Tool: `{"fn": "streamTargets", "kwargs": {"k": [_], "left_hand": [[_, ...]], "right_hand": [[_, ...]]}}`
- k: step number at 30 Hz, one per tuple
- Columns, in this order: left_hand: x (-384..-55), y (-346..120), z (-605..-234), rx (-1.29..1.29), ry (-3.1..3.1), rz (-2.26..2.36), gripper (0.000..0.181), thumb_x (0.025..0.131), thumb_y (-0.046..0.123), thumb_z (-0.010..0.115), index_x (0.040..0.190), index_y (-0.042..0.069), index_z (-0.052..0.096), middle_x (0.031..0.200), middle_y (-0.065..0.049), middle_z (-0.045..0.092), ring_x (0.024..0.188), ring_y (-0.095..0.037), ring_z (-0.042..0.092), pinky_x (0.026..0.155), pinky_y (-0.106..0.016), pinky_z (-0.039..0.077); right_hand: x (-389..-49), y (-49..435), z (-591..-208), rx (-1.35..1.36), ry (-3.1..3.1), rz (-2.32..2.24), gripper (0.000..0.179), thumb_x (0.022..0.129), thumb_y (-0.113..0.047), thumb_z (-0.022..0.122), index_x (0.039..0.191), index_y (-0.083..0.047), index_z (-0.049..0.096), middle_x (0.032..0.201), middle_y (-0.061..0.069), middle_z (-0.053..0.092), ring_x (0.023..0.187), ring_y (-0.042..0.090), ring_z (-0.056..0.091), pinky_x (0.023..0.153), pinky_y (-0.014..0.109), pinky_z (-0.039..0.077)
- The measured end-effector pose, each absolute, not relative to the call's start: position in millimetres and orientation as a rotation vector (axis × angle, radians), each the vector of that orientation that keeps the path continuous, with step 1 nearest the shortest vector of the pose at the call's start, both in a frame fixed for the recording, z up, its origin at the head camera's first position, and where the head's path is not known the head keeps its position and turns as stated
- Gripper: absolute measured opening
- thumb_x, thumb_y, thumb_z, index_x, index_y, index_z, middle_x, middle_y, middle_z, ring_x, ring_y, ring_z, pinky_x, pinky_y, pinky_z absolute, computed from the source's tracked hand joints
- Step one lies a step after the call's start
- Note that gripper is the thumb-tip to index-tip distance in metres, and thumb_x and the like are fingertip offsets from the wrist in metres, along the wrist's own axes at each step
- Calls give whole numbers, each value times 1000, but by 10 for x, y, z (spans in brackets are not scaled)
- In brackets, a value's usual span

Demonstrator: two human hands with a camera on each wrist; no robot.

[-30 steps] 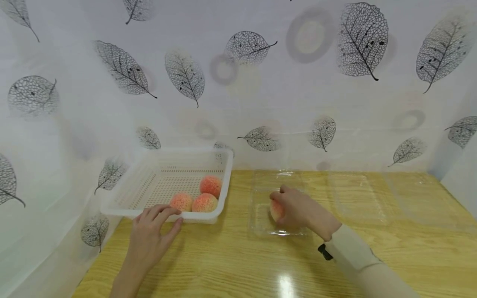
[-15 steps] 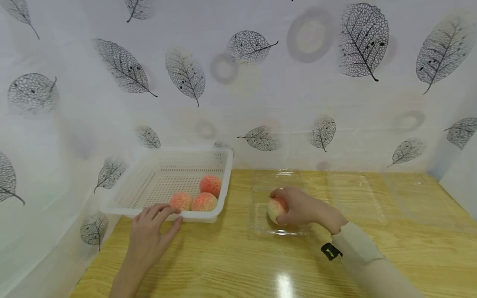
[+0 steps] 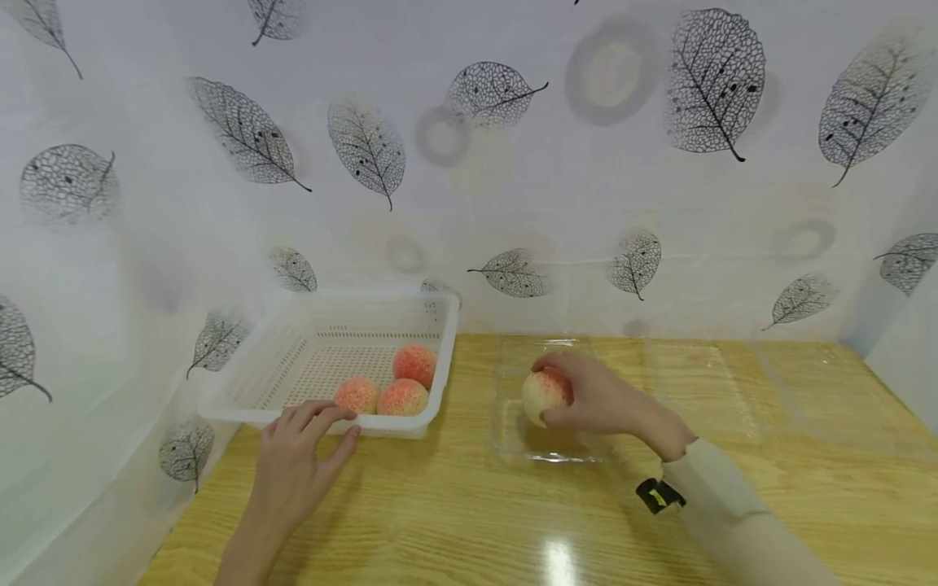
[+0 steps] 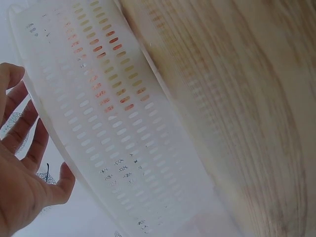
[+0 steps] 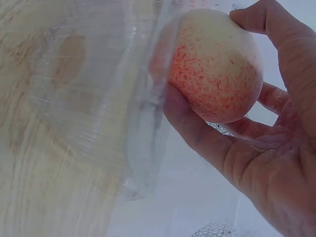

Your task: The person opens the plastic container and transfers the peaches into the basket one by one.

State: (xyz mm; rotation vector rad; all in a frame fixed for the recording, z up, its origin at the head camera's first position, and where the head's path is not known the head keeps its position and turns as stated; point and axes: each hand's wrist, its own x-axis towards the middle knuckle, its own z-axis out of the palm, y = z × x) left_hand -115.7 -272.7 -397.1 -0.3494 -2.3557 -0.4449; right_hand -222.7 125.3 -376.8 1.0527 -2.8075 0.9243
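With my right hand [image 3: 597, 397], I grip a pale peach [image 3: 546, 394] with red speckles, fingers and thumb round its sides. It is over the clear plastic box [image 3: 506, 431], partly behind the box's wall in the right wrist view. The far fingers are mostly hidden in the head view. At the left, my left hand [image 3: 293, 460] holds the near rim of a white slotted basket [image 3: 256, 354], the fingers bent over it and the thumb at its outer side. Three more peaches, including a redder one [image 3: 414, 365], lie in the basket's right front corner.
To the right, further clear plastic containers [image 3: 703, 391] lie on the wood-grain table [image 3: 440, 521], their outlines faint. A white curtain [image 3: 410, 220] printed with leaves hangs behind and at the sides.
My right hand and its peach have shifted slightly up in the head view, and the peach has turned to show more of its pale side. The left hand and basket have stayed put.
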Motion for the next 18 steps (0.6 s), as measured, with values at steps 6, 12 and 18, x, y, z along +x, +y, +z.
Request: {"fn": "streamTargets", "kwargs": {"k": [6,12,18], "left_hand": [[-1149,-2727,-3962,-345,-2362,-453,22,78,15,87,95,20,74,101,-3,72,94,-31,66,80,-67,47],[-1152,-2732,-3949,-342,-2368,-450,21,79,16,86,95,20,74,102,-2,73,94,-30,66,81,-66,47],[-1165,-2750,-3952,-381,-2353,-399,21,78,16,87,96,19,75,101,-3,73,93,-31,67,77,-65,49]], "right_hand": [[-2208,1222,-3690,1030,-2765,928,60,73,-24,81,129,-11,63,120,14,60,97,26,60,69,29,56],[-2197,1175,-3631,1021,-2747,948,61,74,-24,81,130,-14,62,119,11,59,91,22,59,65,26,54],[-2206,1123,-3602,1023,-2731,957,62,74,-23,82,132,-12,63,118,11,59,90,20,58,65,24,53]]}}
